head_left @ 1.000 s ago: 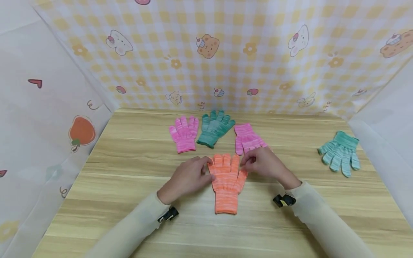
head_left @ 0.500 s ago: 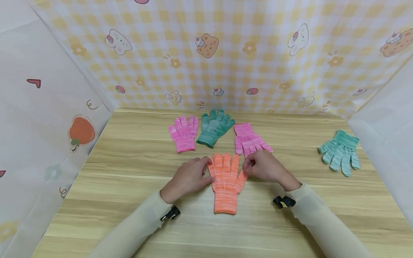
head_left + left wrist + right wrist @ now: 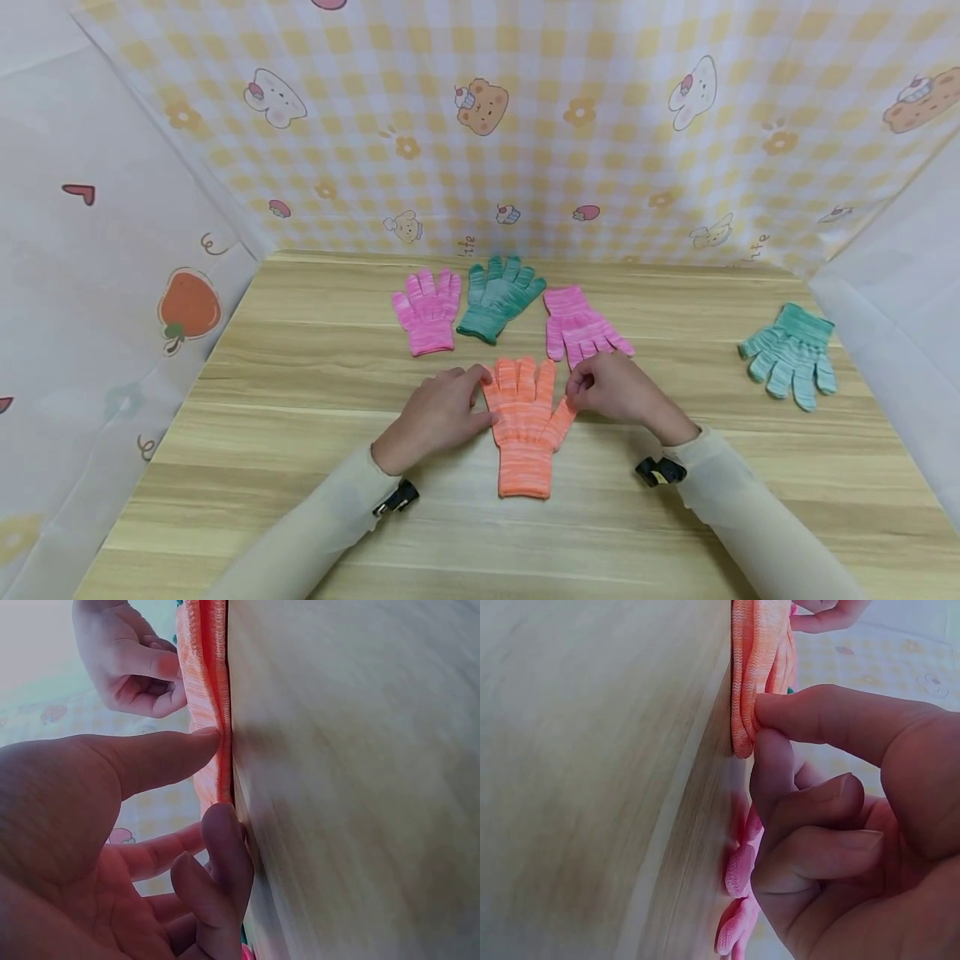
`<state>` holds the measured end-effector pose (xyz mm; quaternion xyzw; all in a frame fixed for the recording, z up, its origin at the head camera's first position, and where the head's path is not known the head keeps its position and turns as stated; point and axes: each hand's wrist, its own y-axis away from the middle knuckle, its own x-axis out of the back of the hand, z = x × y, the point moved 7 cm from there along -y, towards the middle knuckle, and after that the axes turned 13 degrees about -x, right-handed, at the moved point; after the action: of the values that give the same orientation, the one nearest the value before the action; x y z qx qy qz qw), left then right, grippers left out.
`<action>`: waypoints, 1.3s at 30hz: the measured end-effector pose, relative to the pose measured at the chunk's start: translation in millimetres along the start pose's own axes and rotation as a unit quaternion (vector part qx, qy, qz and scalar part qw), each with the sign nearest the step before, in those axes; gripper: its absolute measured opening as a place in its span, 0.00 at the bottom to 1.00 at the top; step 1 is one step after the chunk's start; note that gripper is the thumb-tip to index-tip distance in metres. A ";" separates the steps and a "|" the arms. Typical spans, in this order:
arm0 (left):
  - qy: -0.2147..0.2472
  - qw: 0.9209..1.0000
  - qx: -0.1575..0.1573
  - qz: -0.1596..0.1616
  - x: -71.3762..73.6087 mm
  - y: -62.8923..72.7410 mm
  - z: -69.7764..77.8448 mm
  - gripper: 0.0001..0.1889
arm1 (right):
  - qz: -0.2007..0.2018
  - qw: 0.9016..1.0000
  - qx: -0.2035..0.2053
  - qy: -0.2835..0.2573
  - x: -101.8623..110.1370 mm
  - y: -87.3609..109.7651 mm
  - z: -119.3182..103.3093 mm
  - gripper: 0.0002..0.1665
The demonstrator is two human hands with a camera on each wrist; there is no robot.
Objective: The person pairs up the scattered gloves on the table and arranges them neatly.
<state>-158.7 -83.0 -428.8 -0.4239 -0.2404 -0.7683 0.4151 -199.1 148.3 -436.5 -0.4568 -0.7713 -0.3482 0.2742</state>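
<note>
An orange knit glove [image 3: 523, 425] lies flat on the table, its cuff toward me and its fingers spread away. My left hand [image 3: 438, 412] rests at its left edge. In the left wrist view, the thumb [image 3: 176, 757] and forefinger touch the glove's edge with a gap between them. On the other side, my right hand [image 3: 618, 387] pinches the tip of the glove's thumb between thumb and forefinger. The right wrist view shows that pinch on the orange fabric [image 3: 761, 645] up close, the other fingers curled in.
Behind it lie a pink glove [image 3: 429, 312], a dark green glove [image 3: 498, 298] and a second pink glove [image 3: 581, 327], whose fingertips reach near my right hand. A lighter green glove [image 3: 793, 354] lies at the far right. Patterned cloth [image 3: 585, 167] hangs behind the wooden table [image 3: 300, 467].
My right hand has moved slightly outward to the right, drawing the orange glove's thumb out, and uncovers more of the right pink glove. My left hand has barely moved.
</note>
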 end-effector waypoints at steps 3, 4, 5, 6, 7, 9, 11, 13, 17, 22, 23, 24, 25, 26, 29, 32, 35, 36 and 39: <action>-0.003 1.000 0.005 -0.004 -0.5 0.3 0.1 0.24 | 0.000 1.000 -0.002 -0.002 0.0 0.4 0.3 0.03; -0.003 1.000 0.006 -0.004 -0.7 0.5 0.0 0.24 | 0.000 1.000 -0.002 -0.003 -0.1 0.5 0.4 0.03; -0.003 1.000 0.007 -0.005 -0.9 0.5 -0.3 0.24 | 0.001 1.000 -0.002 -0.004 -0.2 0.8 0.5 0.03; -0.002 1.000 0.007 -0.004 -1.0 0.5 -0.5 0.24 | 0.001 1.000 -0.004 -0.006 -0.3 1.0 0.8 0.03; -0.002 1.000 0.007 -0.004 -1.2 0.6 -0.8 0.24 | 0.001 1.000 -0.005 -0.009 -0.4 1.2 1.1 0.03; 0.000 1.000 0.003 -0.002 -0.5 0.8 -0.5 0.23 | 0.000 1.000 -0.008 -0.014 -0.9 1.6 1.8 0.04; -0.001 1.000 -0.011 0.007 -1.7 0.9 -2.6 0.23 | -0.001 1.000 -0.012 -0.018 -1.3 1.8 2.8 0.04; 0.003 1.000 -0.013 0.009 -0.7 0.9 -1.7 0.23 | -0.001 1.000 -0.016 -0.021 -1.6 1.9 3.6 0.04; 0.013 1.000 -0.006 0.010 -0.2 0.0 -1.5 0.22 | -0.001 0.999 -0.023 -0.031 -1.2 2.4 5.3 0.04; 0.025 1.000 -0.001 0.018 5.5 -2.9 3.5 0.20 | 0.004 0.998 -0.030 -0.050 2.2 3.3 5.3 0.03; 0.026 0.999 -0.002 0.021 6.3 -3.7 3.6 0.20 | 0.005 0.998 -0.030 -0.054 3.2 3.2 4.9 0.03; 0.026 0.999 -0.004 0.025 7.0 -4.4 3.7 0.20 | 0.006 0.998 -0.028 -0.057 4.4 3.3 4.1 0.03; 0.027 0.999 -0.004 0.026 7.6 -4.9 3.6 0.21 | 0.007 0.998 -0.026 -0.060 5.6 3.3 3.4 0.03; 0.028 0.999 -0.003 0.028 8.4 -5.5 3.4 0.21 | 0.008 0.998 -0.024 -0.064 6.8 3.3 2.9 0.03; 0.035 0.999 -0.003 0.037 12.2 -7.2 3.7 0.22 | 0.017 0.997 -0.014 -0.068 11.0 3.2 0.1 0.03; 0.035 0.998 -0.009 0.048 17.9 -9.4 5.5 0.22 | 0.031 0.997 -0.008 -0.068 16.2 3.5 -2.6 0.03; 0.036 0.997 -0.017 0.062 24.4 -12.4 7.1 0.21 | 0.044 0.996 -0.006 -0.072 22.0 3.4 -5.8 0.05; 0.037 0.997 -0.019 0.066 26.5 -13.8 7.5 0.21 | 0.050 0.996 -0.004 -0.072 24.0 3.3 -7.0 0.05; 0.046 0.996 -0.021 0.076 32.0 -18.1 7.3 0.21 | 0.063 0.995 0.000 -0.078 29.4 2.1 -10.5 0.06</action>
<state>-180.1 -81.8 -398.0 -0.4135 -0.1724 -0.7582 0.4737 -208.8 155.8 -407.7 -0.5299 -0.7601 -0.2940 0.2346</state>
